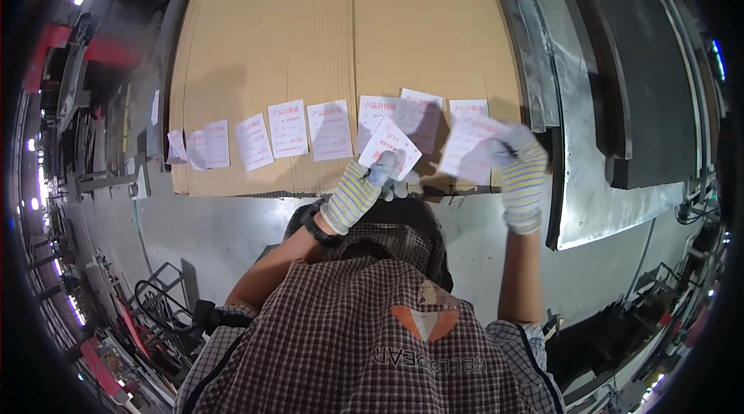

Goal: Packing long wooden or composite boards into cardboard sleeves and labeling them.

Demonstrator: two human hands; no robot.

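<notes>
My left hand, in a striped knit glove, pinches a small white printed slip with red lettering near the front edge of the cardboard. Whether more slips lie beneath it cannot be made out. My right hand, gloved alike, has its fingers closed on the corner of another white slip, smeared by motion. That slip hangs over a slip lying at the right end. Several similar slips, among them one in the middle and one further left, form an uneven row on the cardboard.
The large brown cardboard sheet reaches away from me. Metal rails and a grey sheet-metal panel with a dark block flank it on the right. Dark racks and a red part stand to the left.
</notes>
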